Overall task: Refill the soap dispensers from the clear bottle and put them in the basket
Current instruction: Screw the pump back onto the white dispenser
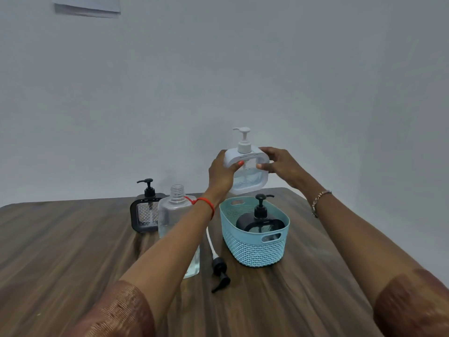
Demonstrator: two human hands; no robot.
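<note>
Forearms reach in from 6 o'clock. Left hand (pixel 222 171) and right hand (pixel 281 164) have fingers clamped on the white dispenser's (pixel 247 177) sides, holding it upright above the basket's (pixel 255 251) 12 o'clock rim. The two-sided hold is likely for a level drop. Black dispenser (pixel 260 222) fills the near half; the far half looks free. Uncapped clear bottle (pixel 170 215) stands at the basket's 9 o'clock, with a loose pump (pixel 220 271) on the bench (pixel 73 239) between them.

- White dispenser (pixel 246 166): upright, aloft above teal basket (pixel 255 251).
- Black dispenser (pixel 260 221): upright inside basket.
- Second black dispenser (pixel 143 212): upright, just behind bottle (pixel 170 215).
- Bottle: clear, uncapped, upright, left of basket.
</note>
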